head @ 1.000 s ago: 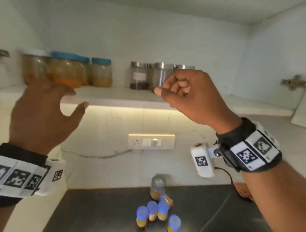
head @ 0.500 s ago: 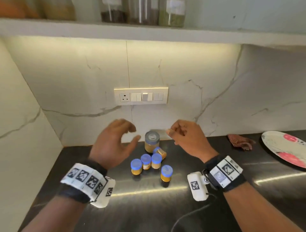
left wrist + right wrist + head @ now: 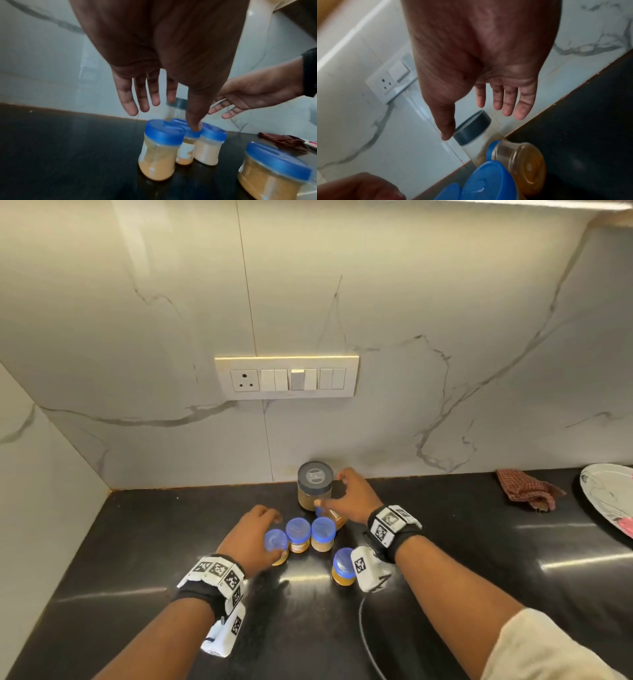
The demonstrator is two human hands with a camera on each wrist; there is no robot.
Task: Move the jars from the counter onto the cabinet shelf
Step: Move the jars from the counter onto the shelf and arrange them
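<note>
On the black counter (image 3: 171, 542) a large jar with a grey lid (image 3: 315, 486) stands by the wall. In front of it stand several small blue-lidded jars (image 3: 298, 534) of yellow paste, and one small jar (image 3: 337, 518) lies on its side. My left hand (image 3: 270, 525) hovers over the leftmost small jar (image 3: 275, 542), fingers straight, gripping nothing; its thumb tip (image 3: 193, 127) reaches the middle jar's lid (image 3: 178, 121). My right hand (image 3: 334, 489) is spread beside the grey-lidded jar (image 3: 471, 129), thumb and fingers apart on either side, not closed on it.
A red-brown cloth (image 3: 527, 491) and a patterned plate (image 3: 613, 498) lie at the counter's right. The marble wall carries a switch panel (image 3: 287, 377). A side wall (image 3: 41, 474) closes the left. A cable (image 3: 364, 631) trails from my right wrist. The shelf's underside edge (image 3: 513, 202) shows at the top.
The view has dropped from the shelf to the counter. Both hands came down from shelf height to the jars, and the right hand went from a loose fist to spread fingers.
</note>
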